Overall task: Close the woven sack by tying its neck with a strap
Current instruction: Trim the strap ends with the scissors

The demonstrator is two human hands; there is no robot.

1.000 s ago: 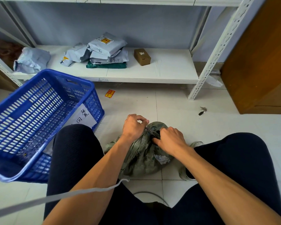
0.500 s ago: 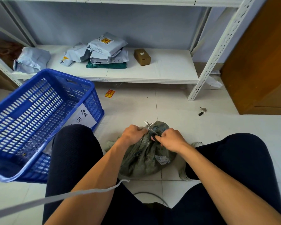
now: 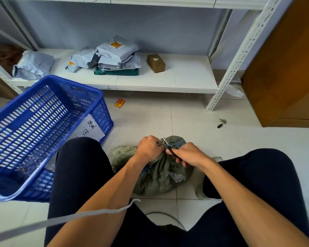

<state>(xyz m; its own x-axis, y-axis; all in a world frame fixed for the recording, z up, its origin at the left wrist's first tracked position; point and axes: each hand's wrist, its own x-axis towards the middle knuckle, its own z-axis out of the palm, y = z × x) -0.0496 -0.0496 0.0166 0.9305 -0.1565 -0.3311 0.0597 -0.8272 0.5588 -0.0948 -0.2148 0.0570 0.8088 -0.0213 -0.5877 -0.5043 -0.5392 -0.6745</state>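
Both hands (image 3: pixel 169 152) @ sack (image 3: pixel 161 175) neck

Bright, even, soft-shadowed light; wide-angle bending at the edges; sharp focus throughout.

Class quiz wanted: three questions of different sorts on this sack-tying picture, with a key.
1. True or false: the sack sits on the floor.
2. Which hand holds the scissors? A: left hand. B: right hand.
3. Fill in: the plastic basket is ____ in colour.
Key: 1 true; 2 B; 3 blue.
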